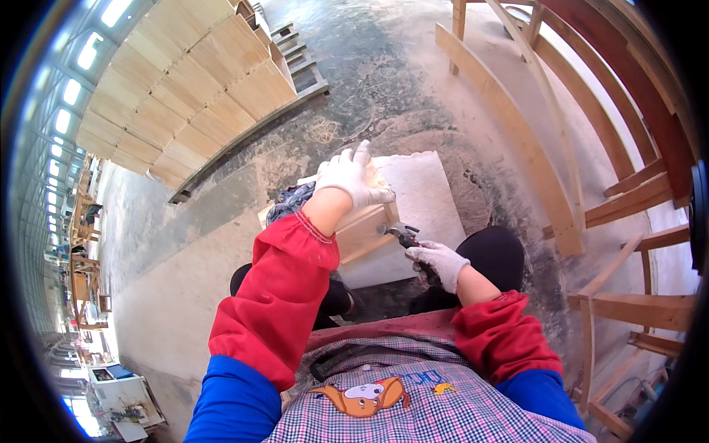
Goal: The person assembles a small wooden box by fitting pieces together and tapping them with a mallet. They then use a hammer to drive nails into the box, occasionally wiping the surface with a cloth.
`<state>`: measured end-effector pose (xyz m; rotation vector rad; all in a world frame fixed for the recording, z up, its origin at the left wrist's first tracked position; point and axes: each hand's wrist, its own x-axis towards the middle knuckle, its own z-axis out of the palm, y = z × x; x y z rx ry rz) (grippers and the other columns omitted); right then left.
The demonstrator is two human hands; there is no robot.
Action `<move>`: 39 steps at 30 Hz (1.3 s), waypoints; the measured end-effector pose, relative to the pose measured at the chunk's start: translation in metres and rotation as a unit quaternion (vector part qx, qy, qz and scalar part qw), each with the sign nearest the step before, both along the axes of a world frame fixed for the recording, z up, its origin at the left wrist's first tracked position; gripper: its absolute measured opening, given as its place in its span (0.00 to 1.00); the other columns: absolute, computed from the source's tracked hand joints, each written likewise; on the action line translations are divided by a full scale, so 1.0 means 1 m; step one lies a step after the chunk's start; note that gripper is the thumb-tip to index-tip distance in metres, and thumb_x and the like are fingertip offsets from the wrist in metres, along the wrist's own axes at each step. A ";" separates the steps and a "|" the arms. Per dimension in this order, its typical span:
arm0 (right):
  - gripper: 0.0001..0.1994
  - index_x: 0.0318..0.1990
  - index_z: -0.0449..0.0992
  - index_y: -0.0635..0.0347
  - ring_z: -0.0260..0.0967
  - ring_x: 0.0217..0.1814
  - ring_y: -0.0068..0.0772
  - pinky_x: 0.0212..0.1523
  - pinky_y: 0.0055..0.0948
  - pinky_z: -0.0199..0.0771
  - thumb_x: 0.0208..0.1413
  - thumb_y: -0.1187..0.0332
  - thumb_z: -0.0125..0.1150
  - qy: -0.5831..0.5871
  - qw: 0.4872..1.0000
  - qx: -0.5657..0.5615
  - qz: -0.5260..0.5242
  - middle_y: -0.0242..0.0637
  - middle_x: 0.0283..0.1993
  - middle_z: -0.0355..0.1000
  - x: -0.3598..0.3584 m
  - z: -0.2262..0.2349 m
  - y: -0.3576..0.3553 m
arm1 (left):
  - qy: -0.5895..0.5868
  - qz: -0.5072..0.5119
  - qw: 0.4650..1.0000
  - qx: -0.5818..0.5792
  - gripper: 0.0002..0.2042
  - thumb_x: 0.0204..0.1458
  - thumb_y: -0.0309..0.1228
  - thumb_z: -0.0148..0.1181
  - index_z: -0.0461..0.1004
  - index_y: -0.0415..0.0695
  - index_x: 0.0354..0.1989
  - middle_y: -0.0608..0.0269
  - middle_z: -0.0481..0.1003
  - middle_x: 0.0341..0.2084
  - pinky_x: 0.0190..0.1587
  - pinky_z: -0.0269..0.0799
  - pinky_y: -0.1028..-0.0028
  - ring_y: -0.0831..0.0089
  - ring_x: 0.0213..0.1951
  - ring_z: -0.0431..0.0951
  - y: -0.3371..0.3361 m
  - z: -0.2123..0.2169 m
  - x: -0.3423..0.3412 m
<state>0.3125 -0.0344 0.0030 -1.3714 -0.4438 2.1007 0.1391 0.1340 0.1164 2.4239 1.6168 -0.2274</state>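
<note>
My left hand (347,179), in a white glove, lies over the far end of a light wooden box (363,238). Its fingers are stretched out and the thumb points right. Whatever lies beneath the palm is mostly hidden. My right hand (439,264), also gloved, is closed around the black handle of a hammer (405,235). The hammer's metal head is close to the box's right side. Beside my left wrist is a crumpled dark blue cloth (292,201). A pale board (427,193) lies under the box, between my knees.
Stacked plywood boxes (199,88) stand on a wooden pallet (304,63) at the far left. Wooden frames with long rails (509,125) rise along the right side. A white cabinet (127,395) is at the lower left, and a wooden rack (85,288) stands behind it.
</note>
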 end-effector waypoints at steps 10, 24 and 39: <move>0.11 0.40 0.69 0.52 0.61 0.20 0.22 0.18 0.25 0.60 0.60 0.59 0.64 0.003 1.000 -0.002 -0.014 0.27 0.25 0.65 0.003 -0.006 0.005 | -0.247 0.133 0.942 -0.187 0.19 0.54 0.39 0.69 0.80 0.39 0.50 0.67 0.82 0.39 0.47 0.73 0.75 0.79 0.40 0.77 0.072 -0.052 -0.026; 0.15 0.49 0.69 0.56 0.65 0.20 0.24 0.20 0.29 0.69 0.57 0.68 0.66 -0.033 0.985 0.050 -0.160 0.30 0.27 0.67 0.007 -0.001 0.005 | 0.027 -0.002 0.999 -0.043 0.23 0.65 0.51 0.41 0.75 0.49 0.54 0.52 0.79 0.49 0.54 0.71 0.58 0.48 0.53 0.76 0.047 -0.008 -0.029; 0.23 0.59 0.70 0.57 0.77 0.39 0.51 0.41 0.45 0.76 0.54 0.67 0.62 -0.581 0.631 0.511 0.060 0.47 0.38 0.77 0.002 0.107 0.029 | -0.057 0.095 0.994 0.009 0.25 0.64 0.55 0.40 0.76 0.46 0.48 0.46 0.79 0.42 0.50 0.72 0.54 0.46 0.47 0.78 0.005 -0.019 -0.087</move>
